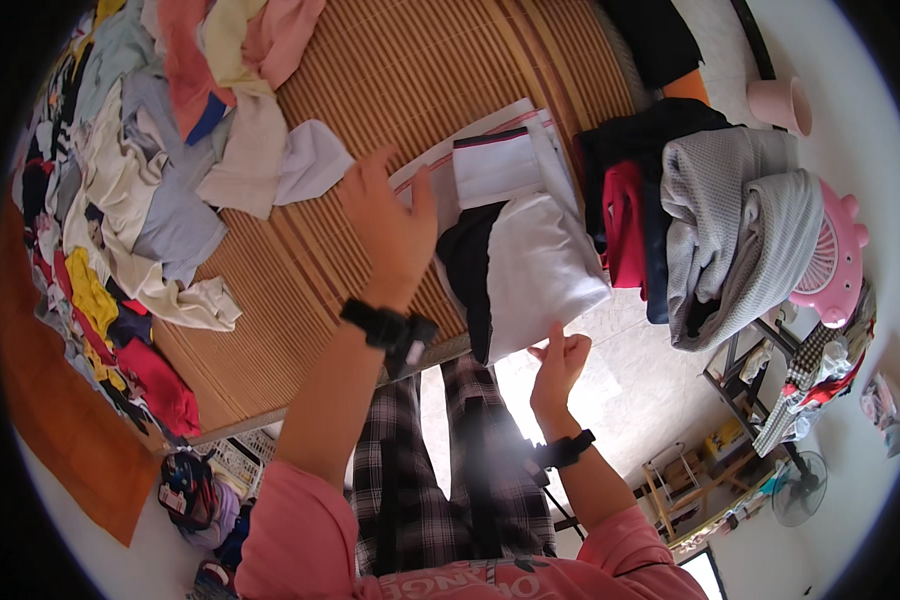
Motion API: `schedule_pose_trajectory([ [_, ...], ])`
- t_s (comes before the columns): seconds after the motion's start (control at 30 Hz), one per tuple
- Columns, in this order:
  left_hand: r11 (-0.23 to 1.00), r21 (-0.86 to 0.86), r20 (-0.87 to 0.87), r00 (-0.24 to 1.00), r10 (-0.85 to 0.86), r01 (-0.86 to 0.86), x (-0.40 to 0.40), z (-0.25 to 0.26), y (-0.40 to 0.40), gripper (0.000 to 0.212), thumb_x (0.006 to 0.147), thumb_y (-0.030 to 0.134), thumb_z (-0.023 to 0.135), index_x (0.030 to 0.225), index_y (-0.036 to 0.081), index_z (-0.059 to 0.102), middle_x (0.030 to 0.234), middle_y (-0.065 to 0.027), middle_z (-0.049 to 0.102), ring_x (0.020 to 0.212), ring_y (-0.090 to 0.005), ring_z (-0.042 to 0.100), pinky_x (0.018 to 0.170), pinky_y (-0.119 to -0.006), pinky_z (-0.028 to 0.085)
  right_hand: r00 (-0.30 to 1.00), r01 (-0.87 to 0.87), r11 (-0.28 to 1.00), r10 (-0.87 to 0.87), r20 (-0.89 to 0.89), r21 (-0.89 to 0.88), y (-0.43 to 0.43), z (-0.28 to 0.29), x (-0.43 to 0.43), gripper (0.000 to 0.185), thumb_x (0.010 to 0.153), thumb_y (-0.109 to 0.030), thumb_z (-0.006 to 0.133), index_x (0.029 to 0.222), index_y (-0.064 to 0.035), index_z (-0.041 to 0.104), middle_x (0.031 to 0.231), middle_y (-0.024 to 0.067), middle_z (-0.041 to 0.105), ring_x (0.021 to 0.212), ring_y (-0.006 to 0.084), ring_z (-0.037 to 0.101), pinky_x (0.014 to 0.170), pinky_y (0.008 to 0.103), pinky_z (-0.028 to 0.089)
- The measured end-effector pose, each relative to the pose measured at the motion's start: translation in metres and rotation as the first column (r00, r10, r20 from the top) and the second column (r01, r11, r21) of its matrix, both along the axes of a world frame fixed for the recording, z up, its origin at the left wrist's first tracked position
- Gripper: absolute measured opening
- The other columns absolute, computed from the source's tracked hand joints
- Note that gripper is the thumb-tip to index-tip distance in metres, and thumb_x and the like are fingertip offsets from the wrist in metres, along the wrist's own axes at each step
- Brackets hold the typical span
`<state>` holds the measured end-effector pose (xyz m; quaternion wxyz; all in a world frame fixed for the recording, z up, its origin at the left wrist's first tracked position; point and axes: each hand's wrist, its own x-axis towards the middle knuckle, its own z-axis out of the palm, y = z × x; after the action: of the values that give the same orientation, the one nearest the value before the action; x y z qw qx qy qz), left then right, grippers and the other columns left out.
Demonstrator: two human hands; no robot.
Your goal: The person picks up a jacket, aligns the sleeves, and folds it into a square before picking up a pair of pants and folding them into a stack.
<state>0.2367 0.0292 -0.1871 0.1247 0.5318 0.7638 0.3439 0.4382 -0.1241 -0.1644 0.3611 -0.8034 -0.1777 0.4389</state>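
A white and black folded garment [544,274] lies at the mat's near edge, partly past it. Its upper part shows a white band with a dark, red-lined edge [497,166]. Beneath it is white cloth with red stripes [531,112]. My left hand [391,221] hovers left of this pile, fingers spread, with nothing in it. At the garment's lower edge is my right hand [559,367]; one fingertip overlaps the cloth, while the other fingers are partly curled. No cloth shows between its fingers. Both wrists wear black straps.
A heap of loose clothes [157,180] covers the left of the bamboo mat [390,67]. To the right are a grey textured cloth [742,225], red and dark garments [626,232], and a pink fan [832,255]. A pink cup [780,105] stands beyond; a standing fan [799,484] is lower right.
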Motion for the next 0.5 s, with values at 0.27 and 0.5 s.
schedule_pose_trajectory([
  [0.27,0.864,-0.409,0.528,0.697,0.486,-0.293,-0.033,0.031,-0.145,0.007,0.088,0.008,0.059,0.091,0.002,0.057,0.075,-0.0013,0.058,0.067,-0.0069,0.053,0.060,-0.022,0.044,0.759,-0.650,0.720,0.631,0.161,0.243,0.023,0.042,-0.084,0.038,0.087,-0.005,0.060,0.062,-0.0042,0.032,0.057,0.0031,0.032,0.053,0.0119,0.028,0.047,0.0289,0.025],
  [0.5,0.579,-0.399,0.298,0.496,0.816,-0.711,-0.165,0.036,-0.254,0.012,0.086,0.017,0.060,0.090,0.006,0.061,0.072,-0.0099,0.064,0.065,-0.0211,0.063,0.059,-0.032,0.049,0.207,-0.914,0.058,0.917,0.340,0.401,0.018,0.046,-0.259,0.030,0.083,-0.009,0.064,0.062,-0.0037,0.042,0.057,0.0075,0.041,0.049,0.0203,0.041,0.047,0.0327,0.033],
])
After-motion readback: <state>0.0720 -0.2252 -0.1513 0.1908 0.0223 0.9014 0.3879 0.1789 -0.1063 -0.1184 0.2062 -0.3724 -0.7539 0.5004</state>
